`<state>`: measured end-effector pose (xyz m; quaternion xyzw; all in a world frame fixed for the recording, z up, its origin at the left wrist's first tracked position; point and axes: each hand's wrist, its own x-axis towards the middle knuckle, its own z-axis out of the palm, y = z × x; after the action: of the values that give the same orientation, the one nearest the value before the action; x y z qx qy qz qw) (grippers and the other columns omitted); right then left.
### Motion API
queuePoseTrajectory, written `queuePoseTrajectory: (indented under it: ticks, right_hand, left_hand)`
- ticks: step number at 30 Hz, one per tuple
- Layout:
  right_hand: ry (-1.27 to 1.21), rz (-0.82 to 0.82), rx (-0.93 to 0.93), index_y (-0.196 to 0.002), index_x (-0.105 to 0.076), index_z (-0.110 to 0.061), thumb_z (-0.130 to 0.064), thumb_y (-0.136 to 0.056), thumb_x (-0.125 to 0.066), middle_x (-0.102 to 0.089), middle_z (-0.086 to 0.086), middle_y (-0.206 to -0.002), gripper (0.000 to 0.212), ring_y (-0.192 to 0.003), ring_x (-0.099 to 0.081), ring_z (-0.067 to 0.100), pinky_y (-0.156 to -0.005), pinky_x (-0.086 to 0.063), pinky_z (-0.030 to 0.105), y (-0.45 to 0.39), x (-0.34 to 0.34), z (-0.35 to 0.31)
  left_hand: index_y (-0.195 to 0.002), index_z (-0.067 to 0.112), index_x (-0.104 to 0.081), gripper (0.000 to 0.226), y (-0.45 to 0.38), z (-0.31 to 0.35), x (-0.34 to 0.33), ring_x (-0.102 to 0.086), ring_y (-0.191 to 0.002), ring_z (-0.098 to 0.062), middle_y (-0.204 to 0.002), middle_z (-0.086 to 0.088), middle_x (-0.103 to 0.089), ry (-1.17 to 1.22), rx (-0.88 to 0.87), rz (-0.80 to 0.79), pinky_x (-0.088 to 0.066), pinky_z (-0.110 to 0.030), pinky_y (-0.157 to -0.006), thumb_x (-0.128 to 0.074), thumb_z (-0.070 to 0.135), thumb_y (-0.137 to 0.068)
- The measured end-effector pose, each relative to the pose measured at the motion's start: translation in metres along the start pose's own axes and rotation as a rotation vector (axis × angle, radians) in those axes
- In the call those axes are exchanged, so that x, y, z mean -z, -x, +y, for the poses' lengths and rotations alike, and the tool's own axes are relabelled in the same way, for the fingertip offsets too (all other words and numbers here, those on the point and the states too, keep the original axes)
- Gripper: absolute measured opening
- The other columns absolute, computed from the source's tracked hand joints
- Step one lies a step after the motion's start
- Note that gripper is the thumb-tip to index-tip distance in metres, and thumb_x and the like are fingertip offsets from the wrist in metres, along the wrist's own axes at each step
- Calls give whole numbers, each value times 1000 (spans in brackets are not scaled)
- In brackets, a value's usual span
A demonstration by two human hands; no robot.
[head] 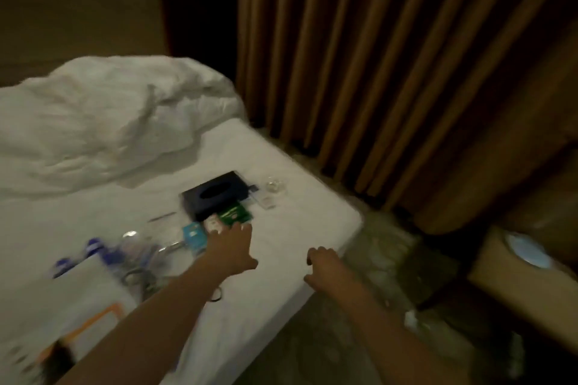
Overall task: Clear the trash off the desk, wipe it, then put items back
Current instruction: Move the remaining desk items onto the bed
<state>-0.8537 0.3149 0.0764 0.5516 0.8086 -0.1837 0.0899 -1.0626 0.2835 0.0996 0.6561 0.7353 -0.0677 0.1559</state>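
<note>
On white bed [281, 259], left hand [230, 251] touching green packet [234, 215] (print blurred), right hand [325, 264] hovering

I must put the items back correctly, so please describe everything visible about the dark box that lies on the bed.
The dark box is a flat rectangular tissue box, navy or black, with an oval slot in its top; no tissue shows. It lies flat on the white sheet, turned at an angle. A green packet sits at its near corner, touching or nearly so. A clear glass item lies apart to its right. The left hand reaches toward the packets near it without touching the box. The picture is blurred, so the material is unclear.
</note>
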Motion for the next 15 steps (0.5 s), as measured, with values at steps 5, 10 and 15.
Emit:
queuePoseTrajectory:
  ticks: [5,10,15]
  right_hand:
    - [-176,127,-304,-126,-52,-6,-27,-99,-44,-52,14,-132,36,-113,-50,23,-98,-38,30,90,28,146]
    - [-160,179,-640,-130,-44,-9,-31,-91,-58,-49,14,-130,47,-122,-43,32,-97,-40,39,205,35,257]
    - [-309,275,-946,-127,-47,-9,-27,-91,-57,-49,13,-129,41,-121,-43,32,-97,-41,40,309,15,306]
  left_hand:
    - [-136,16,-33,70,-17,180,15,-44,-121,-26,-132,-6,-43,-97,-320,47,-35,-40,-97,-60,51,-81]
    - [-138,17,-35,75,-5,350,1,-43,-127,-26,-141,-7,-42,-170,-680,-39,-34,-41,-104,-59,58,-81]
    - [-139,15,-32,77,32,478,-21,-43,-127,-28,-140,-10,-41,-357,-994,-93,-38,-40,-101,-64,52,-79]
